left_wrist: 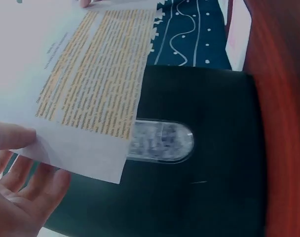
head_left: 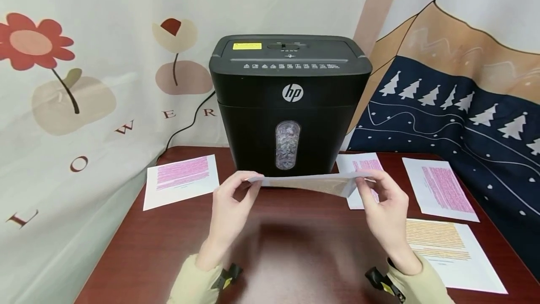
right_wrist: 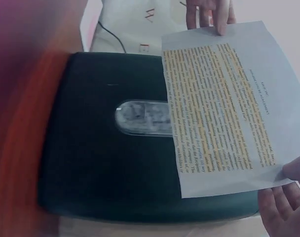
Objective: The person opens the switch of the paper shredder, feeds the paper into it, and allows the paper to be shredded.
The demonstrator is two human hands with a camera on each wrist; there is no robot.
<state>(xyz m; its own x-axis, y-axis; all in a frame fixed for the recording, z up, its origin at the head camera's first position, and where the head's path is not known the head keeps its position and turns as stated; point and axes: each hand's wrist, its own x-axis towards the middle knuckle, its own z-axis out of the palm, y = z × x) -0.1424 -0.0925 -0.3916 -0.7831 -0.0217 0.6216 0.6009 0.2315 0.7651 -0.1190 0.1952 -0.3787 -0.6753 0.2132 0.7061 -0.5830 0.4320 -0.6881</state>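
Note:
Both hands hold one sheet of paper up in front of the black HP paper shredder. The left hand pinches its left edge between thumb and fingers; the right hand pinches the right edge. In the head view the sheet is seen nearly edge-on and sags a little. Printed text with orange highlighting covers much of the sheet in the left wrist view. The right wrist view shows the same highlighted lines on the sheet, with a heading beside them. Paper shreds show through the shredder's window.
A pink-highlighted sheet lies left of the shredder. Two more pink-marked sheets, one partly behind the right hand and one farther right, lie near an orange-marked sheet. A black cord runs behind the table.

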